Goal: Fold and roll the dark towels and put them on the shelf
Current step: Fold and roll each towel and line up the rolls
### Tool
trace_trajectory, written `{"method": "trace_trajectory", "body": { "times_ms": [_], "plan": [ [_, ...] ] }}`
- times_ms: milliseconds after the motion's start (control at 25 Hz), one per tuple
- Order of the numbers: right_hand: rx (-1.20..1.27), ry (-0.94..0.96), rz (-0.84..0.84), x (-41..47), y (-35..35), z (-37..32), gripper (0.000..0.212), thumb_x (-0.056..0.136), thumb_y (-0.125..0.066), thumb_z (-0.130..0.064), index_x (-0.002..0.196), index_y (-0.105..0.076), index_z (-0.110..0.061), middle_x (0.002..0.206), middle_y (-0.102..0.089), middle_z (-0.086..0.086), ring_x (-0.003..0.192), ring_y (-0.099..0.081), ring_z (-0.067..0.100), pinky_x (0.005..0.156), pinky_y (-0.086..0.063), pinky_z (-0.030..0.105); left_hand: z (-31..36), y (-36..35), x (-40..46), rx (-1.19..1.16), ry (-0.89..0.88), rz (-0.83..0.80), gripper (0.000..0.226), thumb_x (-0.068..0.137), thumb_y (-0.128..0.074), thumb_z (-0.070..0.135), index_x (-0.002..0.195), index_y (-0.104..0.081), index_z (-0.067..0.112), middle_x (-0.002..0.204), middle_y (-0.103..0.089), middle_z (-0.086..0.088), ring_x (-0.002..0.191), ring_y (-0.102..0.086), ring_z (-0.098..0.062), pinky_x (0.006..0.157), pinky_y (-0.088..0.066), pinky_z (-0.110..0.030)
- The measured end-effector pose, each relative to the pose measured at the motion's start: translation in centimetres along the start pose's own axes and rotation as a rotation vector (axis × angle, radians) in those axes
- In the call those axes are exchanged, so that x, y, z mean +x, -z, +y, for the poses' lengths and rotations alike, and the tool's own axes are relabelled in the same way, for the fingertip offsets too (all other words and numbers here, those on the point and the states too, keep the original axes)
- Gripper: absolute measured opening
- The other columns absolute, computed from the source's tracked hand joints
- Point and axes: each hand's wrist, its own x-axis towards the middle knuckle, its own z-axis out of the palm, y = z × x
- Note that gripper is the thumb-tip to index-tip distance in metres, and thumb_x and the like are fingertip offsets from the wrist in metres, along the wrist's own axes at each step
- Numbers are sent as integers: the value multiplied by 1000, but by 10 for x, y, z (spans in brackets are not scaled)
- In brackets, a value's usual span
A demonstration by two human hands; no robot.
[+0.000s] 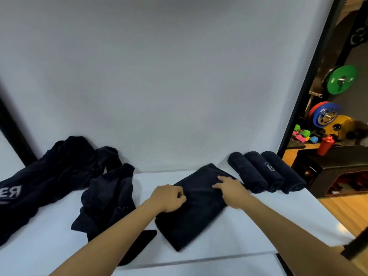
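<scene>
Folded dark towel flat at counter centre, left hand curled pinching its 9 o'clock edge, right hand pressing with straight fingers at 1 o'clock (three rolled towels beyond); soft, limp, light, likely best gripped at near end.

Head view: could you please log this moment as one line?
stage: folding | left hand: grips towel edge | right hand: flat on towel | rolls: three, right | pile: left
</scene>
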Motion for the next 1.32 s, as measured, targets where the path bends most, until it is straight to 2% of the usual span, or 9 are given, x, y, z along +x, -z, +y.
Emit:
{"method": "trace_trajectory", "body": {
  "times_ms": [160,240,360,480,640,840,1000,1160,1320],
  "plan": [
    [-9,-66,327,-11,-13,-18,22,96,-47,-30,113,-58,-24,115,-53,-3,110,-49,20,92,-36,33,2,-13,-17,-99,-127,99,28,90,-52,38,116,-60,33,117,-55,8,109,-48,-15,95,-38,-29],
    [127,33,323,-26,-23,-25,23,96,-44,-39,103,-60,-24,103,-55,-9,102,-51,16,91,-36,32,4,-23,-25,-109,-146,112,36,90,-51,39,126,-57,35,126,-51,7,115,-44,-15,100,-36,-31],
    [203,86,107,-39,-21,-13,38,102,-32,-38,128,-57,-24,135,-49,-12,130,-42,15,107,-27,37,18,-23,-37,-61,-129,93,33,92,-49,46,123,-57,35,113,-55,6,107,-49,-17,96,-39,-31],
    [127,120,13,-61,-26,-2,48,104,-27,-34,151,-32,-23,161,-21,-7,148,-16,16,116,-13,42,38,-21,-56,-151,-100,49,32,93,-52,47,118,-60,31,101,-59,8,101,-54,-16,92,-44,-31],
    [257,219,181,-118,-36,-6,55,93,-45,-28,147,-37,-25,156,-29,-5,141,-27,13,114,-20,30,54,-46,-88,-117,-132,114,55,88,-52,60,138,-47,38,137,-44,7,127,-38,-15,110,-32,-36],
    [-2,362,101,-165,-67,-14,94,80,-58,-11,156,-3,-23,164,4,1,150,-3,22,119,-18,35,74,-60,-120,-40,-53,-21,105,65,-64,78,152,-19,41,163,-11,2,149,-7,-23,121,-14,-44],
    [89,346,310,-169,-78,-18,61,78,-67,0,134,-56,-20,140,-56,2,126,-55,22,98,-45,31,97,-70,-138,63,49,5,118,60,-62,84,155,-14,34,165,-6,-3,151,-2,-27,123,-4,-47],
    [401,227,282,-177,-43,-28,31,94,-43,-9,116,-60,-23,104,-58,-3,98,-49,20,89,-38,28,126,-77,-145,152,166,206,90,68,-44,87,136,-49,27,139,-46,-1,129,-39,-26,108,-29,-43],
    [450,138,171,-173,-29,-25,17,98,-37,-14,107,-49,-20,91,-57,-1,86,-49,22,91,-35,33,131,-61,-144,123,132,424,35,89,-45,47,106,-62,22,102,-63,3,99,-55,-22,87,-34,-35]
  ]
}}
